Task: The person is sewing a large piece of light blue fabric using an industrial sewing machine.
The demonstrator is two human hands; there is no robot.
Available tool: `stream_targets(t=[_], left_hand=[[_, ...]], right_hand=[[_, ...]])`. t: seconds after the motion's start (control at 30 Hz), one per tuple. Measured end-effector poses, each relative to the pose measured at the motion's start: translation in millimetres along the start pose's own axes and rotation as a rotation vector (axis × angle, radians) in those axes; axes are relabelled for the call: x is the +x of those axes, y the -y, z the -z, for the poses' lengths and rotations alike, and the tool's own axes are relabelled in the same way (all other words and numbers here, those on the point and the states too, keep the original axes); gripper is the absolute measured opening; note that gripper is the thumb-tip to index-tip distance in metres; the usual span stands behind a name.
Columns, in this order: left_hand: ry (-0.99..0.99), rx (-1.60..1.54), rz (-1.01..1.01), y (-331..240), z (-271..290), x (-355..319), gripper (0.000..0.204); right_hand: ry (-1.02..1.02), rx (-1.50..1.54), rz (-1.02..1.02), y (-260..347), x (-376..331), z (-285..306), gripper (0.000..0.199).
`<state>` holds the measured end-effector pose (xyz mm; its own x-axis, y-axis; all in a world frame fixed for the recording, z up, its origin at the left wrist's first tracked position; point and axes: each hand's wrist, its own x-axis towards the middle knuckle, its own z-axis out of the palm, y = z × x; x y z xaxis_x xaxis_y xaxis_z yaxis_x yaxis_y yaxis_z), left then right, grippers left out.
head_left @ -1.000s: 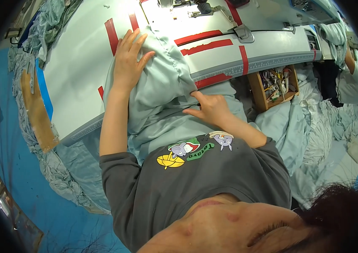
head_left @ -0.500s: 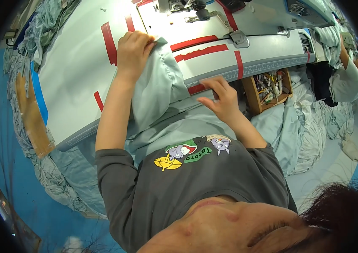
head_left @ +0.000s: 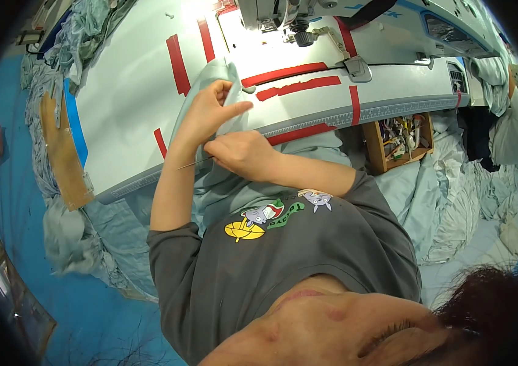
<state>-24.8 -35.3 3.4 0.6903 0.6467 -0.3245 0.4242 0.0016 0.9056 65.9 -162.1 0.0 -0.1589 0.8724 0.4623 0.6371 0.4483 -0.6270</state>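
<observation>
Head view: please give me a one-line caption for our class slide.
At a sewing machine, the left hand touches pale green fabric while the right hand grips a thin metal tool.

Right hand [head_left: 243,155] crosses over to the left forearm [head_left: 170,195]

It has left the red tape [head_left: 301,133] on the tabletop's [head_left: 121,104] front edge and closed into a loose fist; a thin dark shaft [head_left: 195,163], unseen half a second ago, now juts leftward from it. The left hand [head_left: 207,113], earlier flat, then pinching farther in, has come nearer that edge, thumb stretched out. The pale green cloth [head_left: 213,73], formerly spread wide, has narrowed to a bunched strip.
</observation>
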Motion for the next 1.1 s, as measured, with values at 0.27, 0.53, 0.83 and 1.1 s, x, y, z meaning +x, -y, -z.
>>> stream_targets(t=[0.27,0.53,0.83,1.1], left_hand=[[-0.207,-0.519,0.015,10,-3,-4,0.019],[-0.096,-0.450,0.103,5,2,-5,0.022],[-0.178,-0.769,0.205,11,-11,-36,0.023],[-0.157,-0.784,0.144,-3,-13,-66,0.033]], right_hand=[[0.058,0.193,-0.115,-25,-24,39,0.033],[0.046,-0.152,-0.237,-62,-11,81,0.044],[-0.111,0.289,-0.149,-41,-1,72,0.037],[0.134,0.979,-0.637,-53,45,45,0.032]])
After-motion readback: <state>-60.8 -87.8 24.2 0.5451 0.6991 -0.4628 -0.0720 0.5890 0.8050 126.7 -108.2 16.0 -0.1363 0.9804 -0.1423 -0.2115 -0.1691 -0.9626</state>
